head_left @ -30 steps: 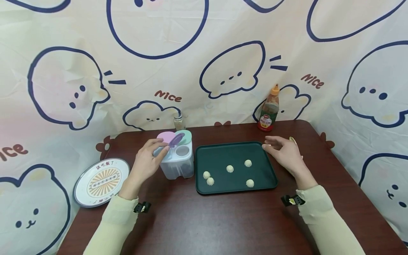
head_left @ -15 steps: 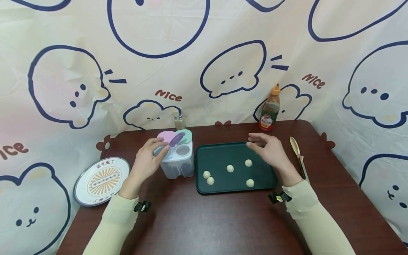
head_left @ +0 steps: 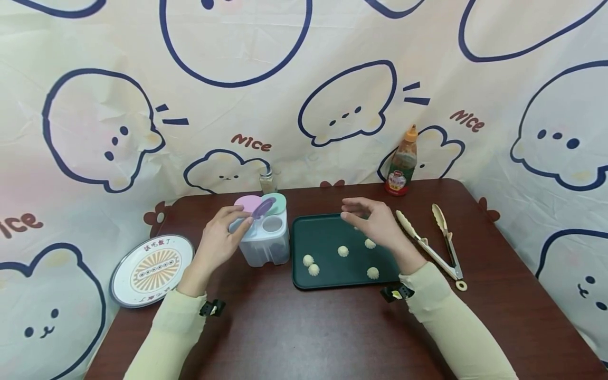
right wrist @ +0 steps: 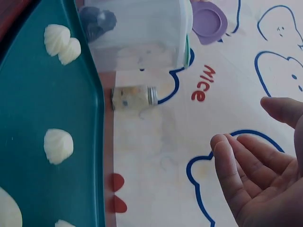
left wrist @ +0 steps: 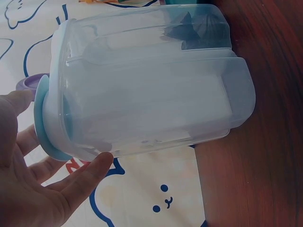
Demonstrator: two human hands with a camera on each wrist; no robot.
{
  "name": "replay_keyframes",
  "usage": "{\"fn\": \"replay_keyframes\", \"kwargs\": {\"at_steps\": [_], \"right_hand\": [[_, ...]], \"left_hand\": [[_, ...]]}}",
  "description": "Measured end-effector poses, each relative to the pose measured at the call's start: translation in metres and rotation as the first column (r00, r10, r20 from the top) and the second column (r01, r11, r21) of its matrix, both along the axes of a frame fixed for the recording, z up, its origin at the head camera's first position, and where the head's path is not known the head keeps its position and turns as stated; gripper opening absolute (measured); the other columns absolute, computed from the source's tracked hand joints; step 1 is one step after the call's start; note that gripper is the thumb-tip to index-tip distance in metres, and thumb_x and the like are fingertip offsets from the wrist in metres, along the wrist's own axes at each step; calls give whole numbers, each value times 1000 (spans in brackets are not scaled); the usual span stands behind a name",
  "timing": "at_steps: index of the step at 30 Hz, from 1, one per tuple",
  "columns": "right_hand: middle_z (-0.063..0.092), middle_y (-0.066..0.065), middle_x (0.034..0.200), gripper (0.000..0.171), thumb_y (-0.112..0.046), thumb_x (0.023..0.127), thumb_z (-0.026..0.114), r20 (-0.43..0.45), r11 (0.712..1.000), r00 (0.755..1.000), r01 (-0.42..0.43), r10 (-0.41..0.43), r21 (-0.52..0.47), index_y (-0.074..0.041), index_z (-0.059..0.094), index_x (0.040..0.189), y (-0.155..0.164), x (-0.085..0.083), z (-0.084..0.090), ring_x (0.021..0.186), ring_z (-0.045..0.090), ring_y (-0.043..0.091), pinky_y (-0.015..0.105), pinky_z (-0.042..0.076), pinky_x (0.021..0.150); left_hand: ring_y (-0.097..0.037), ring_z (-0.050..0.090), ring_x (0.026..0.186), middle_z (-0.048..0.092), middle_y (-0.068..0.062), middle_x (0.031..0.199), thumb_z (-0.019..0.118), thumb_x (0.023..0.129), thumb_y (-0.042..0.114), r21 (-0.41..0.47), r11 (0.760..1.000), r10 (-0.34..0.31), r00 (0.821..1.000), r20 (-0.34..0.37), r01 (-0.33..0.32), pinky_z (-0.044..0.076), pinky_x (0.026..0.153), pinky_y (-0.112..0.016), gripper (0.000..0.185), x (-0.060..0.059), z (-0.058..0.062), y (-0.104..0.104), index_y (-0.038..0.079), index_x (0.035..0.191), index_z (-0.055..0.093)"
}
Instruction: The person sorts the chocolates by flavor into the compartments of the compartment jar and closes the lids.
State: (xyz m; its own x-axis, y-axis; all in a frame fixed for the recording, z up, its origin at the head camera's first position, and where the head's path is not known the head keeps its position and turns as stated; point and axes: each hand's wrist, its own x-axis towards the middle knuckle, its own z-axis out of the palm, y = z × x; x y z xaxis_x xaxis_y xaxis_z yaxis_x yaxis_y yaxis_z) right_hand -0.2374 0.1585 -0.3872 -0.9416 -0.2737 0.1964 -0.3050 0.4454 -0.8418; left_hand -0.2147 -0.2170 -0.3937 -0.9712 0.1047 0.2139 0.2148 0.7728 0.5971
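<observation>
Purple lid (head_left: 263,208) shows in 3 views, tongs (head_left: 434,254) only in head.

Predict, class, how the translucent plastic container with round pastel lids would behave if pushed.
The container would probably slide rather than roll, given its flat sides. Its thin-looking, see-through walls suggest it is light for its size. The raised purple plastic lid might swing if bumped.

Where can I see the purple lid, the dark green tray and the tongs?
Purple lid (right wrist: 208,22): right wrist view, on its round middle.
Dark green tray (head_left: 342,273): head view, on its bare floor.
Tongs (head_left: 436,256): head view, on the arm nearer the tray.
</observation>
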Motion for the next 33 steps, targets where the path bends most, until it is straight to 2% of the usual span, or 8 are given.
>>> {"fn": "replay_keyframes", "kwargs": {"at_steps": [12, 21, 28, 33], "right_hand": [[73, 3, 116, 39, -39, 94, 68, 3, 999, 999, -47, 47, -21, -21, 67, 128, -34, -6, 3, 99, 69, 20, 31, 60, 71], [73, 1, 115, 38, -39, 93, 69, -10, 996, 996, -87, 86, -31, -23, 67, 127, -55, -13, 7, 98, 69, 19, 32, 60, 71], [73, 2, 113, 36, -38, 93, 70, 21, 990, 993, -117, 119, -74, -23, 68, 126, -72, -18, 7, 92, 70, 18, 38, 62, 72], [73, 0, 113, 37, -40, 92, 70, 17, 990, 992, -126, 128, -65, -24, 69, 125, -83, -21, 8, 90, 69, 16, 40, 62, 72]], "left_hand": [[-38, 43, 139, 47, -10, 150, 48, 99, 58, -7, 1000, 8, 1000, 17, -8, 39, 110, -65, 55, 1, -1, 0, 15, 130, 63], [-38, 45, 138, 49, -10, 149, 50, 99, 56, 5, 1000, -2, 1000, -6, 2, 40, 109, -65, 53, 0, -1, -1, 15, 129, 64], [-38, 45, 138, 48, -11, 149, 50, 99, 56, 5, 1000, -3, 1000, -2, 3, 40, 109, -64, 53, 1, 0, 0, 15, 130, 64], [-38, 44, 138, 48, -11, 149, 50, 99, 55, 7, 1000, -3, 1000, 2, 3, 40, 109, -64, 53, 1, 1, 1, 15, 130, 64]]}}
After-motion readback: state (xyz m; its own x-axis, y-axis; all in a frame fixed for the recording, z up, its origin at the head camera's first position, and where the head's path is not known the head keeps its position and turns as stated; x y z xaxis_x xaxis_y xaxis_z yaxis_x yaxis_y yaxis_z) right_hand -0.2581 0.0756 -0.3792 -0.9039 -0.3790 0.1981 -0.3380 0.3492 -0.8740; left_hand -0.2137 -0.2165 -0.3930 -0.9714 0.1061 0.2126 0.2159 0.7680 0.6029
